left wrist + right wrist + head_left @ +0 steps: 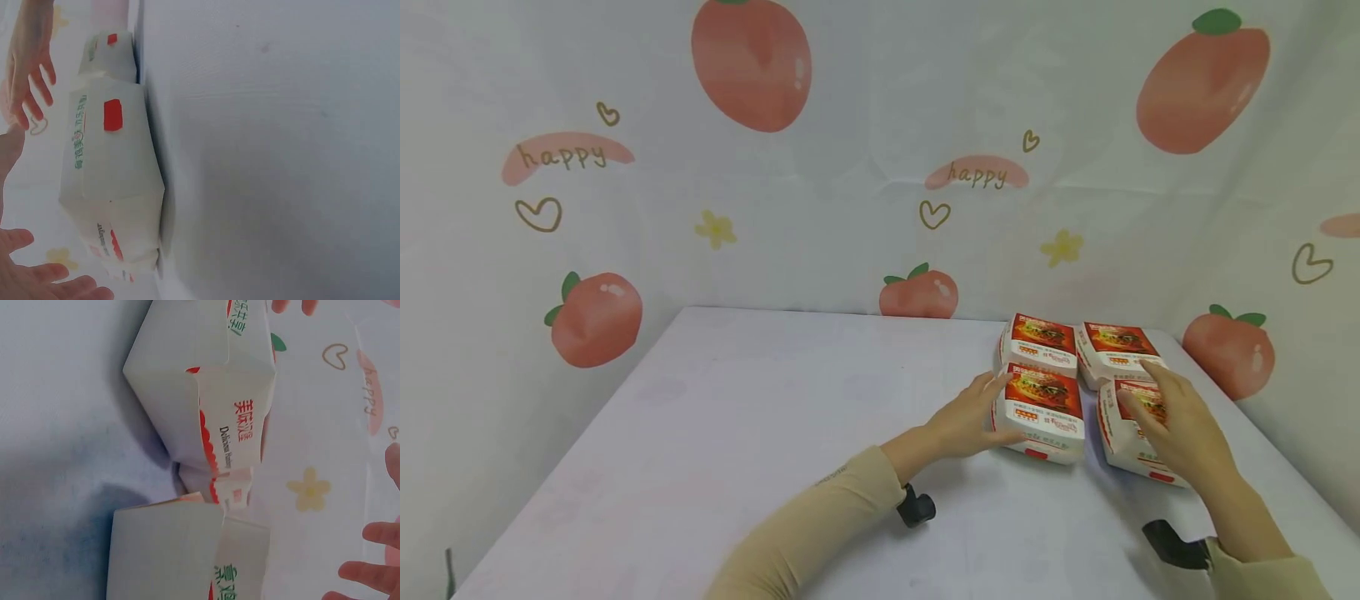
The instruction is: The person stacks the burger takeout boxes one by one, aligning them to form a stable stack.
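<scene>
Several white paper burger boxes with red burger-picture lids stand together at the right of the table. My left hand point(968, 421) is at the left side of the front left box point(1047, 412), its fingers spread around that edge. In the left wrist view these fingers point(50, 273) look loosely extended, and I cannot tell whether they touch the box. My right hand point(1187, 425) hovers over the front right box point(1131, 446), hiding part of its lid. In the right wrist view its spread fingers point(369, 572) appear apart from the box.
Behind these stand a back left box point(1043, 337) and a back right box point(1118, 340). A white table point(760, 433) stretches to the left. A white cloth backdrop point(850, 225) with printed fruit hangs behind. Black wrist mounts point(916, 507) sit below both hands.
</scene>
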### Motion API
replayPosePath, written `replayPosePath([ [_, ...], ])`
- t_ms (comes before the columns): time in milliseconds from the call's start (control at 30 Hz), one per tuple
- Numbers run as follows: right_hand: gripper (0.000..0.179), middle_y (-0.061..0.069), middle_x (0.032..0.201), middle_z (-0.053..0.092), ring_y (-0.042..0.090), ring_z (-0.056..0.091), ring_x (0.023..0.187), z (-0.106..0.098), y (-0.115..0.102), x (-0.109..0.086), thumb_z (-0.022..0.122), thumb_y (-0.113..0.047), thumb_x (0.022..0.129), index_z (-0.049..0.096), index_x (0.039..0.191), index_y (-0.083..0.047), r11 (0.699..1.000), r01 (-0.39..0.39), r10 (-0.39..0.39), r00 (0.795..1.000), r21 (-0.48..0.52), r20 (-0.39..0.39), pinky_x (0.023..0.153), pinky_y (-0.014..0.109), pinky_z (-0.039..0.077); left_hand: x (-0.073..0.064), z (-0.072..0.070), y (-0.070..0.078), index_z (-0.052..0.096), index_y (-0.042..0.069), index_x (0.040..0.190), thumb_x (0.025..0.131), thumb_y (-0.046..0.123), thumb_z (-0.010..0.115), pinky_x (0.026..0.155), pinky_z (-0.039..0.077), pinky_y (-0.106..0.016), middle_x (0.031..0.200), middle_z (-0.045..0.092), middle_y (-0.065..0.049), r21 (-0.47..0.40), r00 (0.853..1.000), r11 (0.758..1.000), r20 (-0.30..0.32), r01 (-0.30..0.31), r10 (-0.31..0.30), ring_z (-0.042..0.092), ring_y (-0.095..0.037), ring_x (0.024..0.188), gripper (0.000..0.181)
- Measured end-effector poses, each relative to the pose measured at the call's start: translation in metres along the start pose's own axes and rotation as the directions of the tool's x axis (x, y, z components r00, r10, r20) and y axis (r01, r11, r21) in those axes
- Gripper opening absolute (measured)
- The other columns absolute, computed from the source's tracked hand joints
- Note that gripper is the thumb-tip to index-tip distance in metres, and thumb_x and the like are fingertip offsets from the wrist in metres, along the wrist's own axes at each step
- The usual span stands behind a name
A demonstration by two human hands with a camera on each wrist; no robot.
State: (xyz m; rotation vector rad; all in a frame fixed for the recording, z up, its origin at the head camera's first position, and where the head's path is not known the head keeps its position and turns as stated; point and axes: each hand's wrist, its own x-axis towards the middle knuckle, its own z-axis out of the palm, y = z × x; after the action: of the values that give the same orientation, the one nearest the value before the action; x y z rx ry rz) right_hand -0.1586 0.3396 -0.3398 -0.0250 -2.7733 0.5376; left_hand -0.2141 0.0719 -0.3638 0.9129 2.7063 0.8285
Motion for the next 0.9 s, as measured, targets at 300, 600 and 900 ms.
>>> replayPosePath([
  [300, 0.071, 0.039, 0.136, 0.027, 0.054, 0.025, 0.125, -0.001, 0.014, -0.004, 0.043, -0.044, 0.097, 0.019, 0.146, 0.001, 0.999, -0.049, 0.049, 0.999, -0.012, 0.003, 0.092, 0.075, 0.026, 0.014, 0.013, 0.005, 0.015, 0.023, 0.151, 0.08, 0.054, 0.066, 0.11, 0.038, -0.034, 0.157, 0.015, -0.007, -0.026, 1.0, 0.999, 0.006, 0.023, -0.023, 0.028, -0.021, 0.142, 0.092],
  [600, 0.071, 0.04, 0.135, 0.027, 0.055, 0.026, 0.124, 0.0, 0.025, -0.006, 0.041, -0.043, 0.097, 0.02, 0.144, 0.005, 0.998, -0.059, 0.059, 0.998, -0.013, -0.016, 0.094, 0.074, 0.025, 0.025, 0.023, 0.006, 0.01, 0.029, 0.151, 0.075, 0.055, 0.07, 0.107, 0.042, -0.033, 0.157, 0.011, -0.007, -0.025, 0.997, 0.997, 0.023, 0.076, -0.075, 0.032, -0.022, 0.139, 0.1],
  [900, 0.074, 0.041, 0.135, 0.025, 0.056, 0.025, 0.124, 0.004, 0.035, -0.006, 0.039, -0.047, 0.097, 0.019, 0.144, 0.006, 0.992, -0.126, 0.126, 0.992, -0.03, -0.001, 0.095, 0.074, 0.025, 0.025, 0.026, 0.007, 0.009, 0.032, 0.15, 0.075, 0.044, 0.075, 0.1, 0.046, -0.028, 0.158, 0.005, -0.009, -0.056, 0.994, 0.994, 0.056, 0.098, -0.094, 0.042, -0.025, 0.133, 0.101],
])
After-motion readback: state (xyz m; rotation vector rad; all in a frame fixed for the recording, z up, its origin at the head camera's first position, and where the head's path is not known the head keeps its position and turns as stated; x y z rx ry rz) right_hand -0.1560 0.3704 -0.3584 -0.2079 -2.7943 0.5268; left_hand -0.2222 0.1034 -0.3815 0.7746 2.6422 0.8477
